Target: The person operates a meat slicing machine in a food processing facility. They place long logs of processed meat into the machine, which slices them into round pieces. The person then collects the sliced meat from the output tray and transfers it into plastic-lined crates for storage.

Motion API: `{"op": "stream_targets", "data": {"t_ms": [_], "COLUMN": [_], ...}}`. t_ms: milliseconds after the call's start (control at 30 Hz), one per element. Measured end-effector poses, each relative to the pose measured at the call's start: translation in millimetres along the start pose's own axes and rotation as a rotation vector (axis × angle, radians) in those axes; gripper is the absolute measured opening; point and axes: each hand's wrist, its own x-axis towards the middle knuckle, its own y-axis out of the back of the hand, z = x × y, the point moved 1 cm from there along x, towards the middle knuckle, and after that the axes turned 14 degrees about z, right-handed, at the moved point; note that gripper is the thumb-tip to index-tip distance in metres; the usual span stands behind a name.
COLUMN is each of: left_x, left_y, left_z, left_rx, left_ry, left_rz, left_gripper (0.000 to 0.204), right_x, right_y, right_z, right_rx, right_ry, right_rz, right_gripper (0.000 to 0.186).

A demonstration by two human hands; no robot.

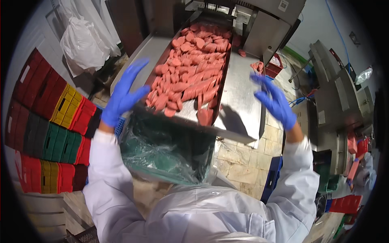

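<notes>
Both of my hands wear blue gloves and hang apart in the air, holding nothing. My left hand [125,92] has its thumb and fingers spread beside the left edge of the metal chute. My right hand [275,99] is over the chute's right side, its fingers apart and slightly blurred. Between them a pile of sliced pink-red meat pieces [194,65] fills the middle channel of the metal chute [241,87]. Some slices reach the chute's near lip. Right below that lip stands a green crate [142,175] lined with clear plastic film [162,150], with no meat visible in it.
Stacked red, yellow and green crates [60,141] line the left side. A white plastic bag [83,44] hangs at the upper left. A blue crate [272,176] stands on the tiled floor to the right. Behind the chute rises a steel machine [269,30]. Steel equipment [340,97] stands farther right.
</notes>
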Motion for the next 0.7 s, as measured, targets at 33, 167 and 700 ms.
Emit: {"op": "stream_targets", "data": {"t_ms": [33,167,700], "left_x": [41.5,176.5,330.9], "left_y": [-20.6,-109.8,-297.0], "left_z": [-8.8,-55.7,-163.1], "left_rx": [-0.003,0.275,0.293], "left_ry": [-0.058,-0.105,0.323], "left_rz": [-0.026,-0.098,-0.526], "left_gripper": [0.067,0.064,0.091], "right_x": [41.1,208.5,384.0], "right_y": [8.3,17.2,-95.9], "right_z": [16.3,106.6,238.1], "right_rx": [-0.103,-0.29,-0.101], "right_ry": [0.138,0.269,0.005], "right_rz": [0.07,0.227,-0.21], "right_gripper": [0.064,0.077,0.044]}}
